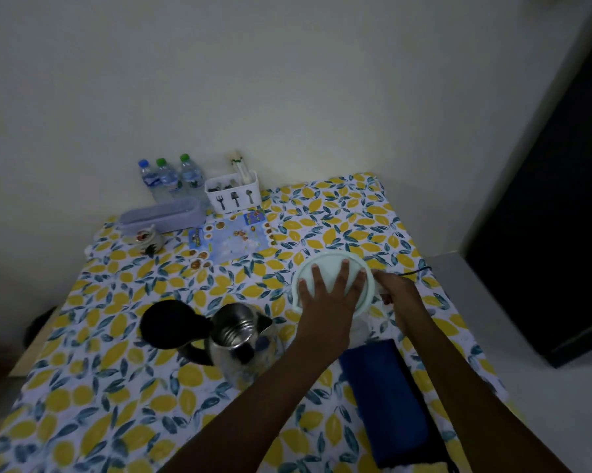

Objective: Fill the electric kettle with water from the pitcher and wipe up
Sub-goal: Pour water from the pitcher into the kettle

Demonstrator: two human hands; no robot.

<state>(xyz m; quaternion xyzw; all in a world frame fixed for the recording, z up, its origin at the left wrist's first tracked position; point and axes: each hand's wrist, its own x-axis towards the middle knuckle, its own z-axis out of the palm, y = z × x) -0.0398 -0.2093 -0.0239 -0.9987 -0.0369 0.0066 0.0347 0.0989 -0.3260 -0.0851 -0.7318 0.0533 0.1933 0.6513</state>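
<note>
The steel electric kettle (239, 339) stands mid-table with its black lid (168, 322) flipped open to the left, showing the bare inside. To its right stands the clear pitcher (362, 327) with a round white lid (332, 268). My left hand (328, 295) lies over that lid, its spread fingers clasping the rim. My right hand (398, 291) is closed around the pitcher's handle on the right side, which it mostly hides. A folded blue cloth (386, 397) lies on the table just in front of the pitcher, under my right forearm.
The lemon-print tablecloth (99, 387) covers the table. Against the back wall are three water bottles (169, 179), a white cutlery holder (234, 194), a lilac box (161, 215), a small cup (147, 238) and a blue placemat (233, 238). A black cord (417, 271) runs off right.
</note>
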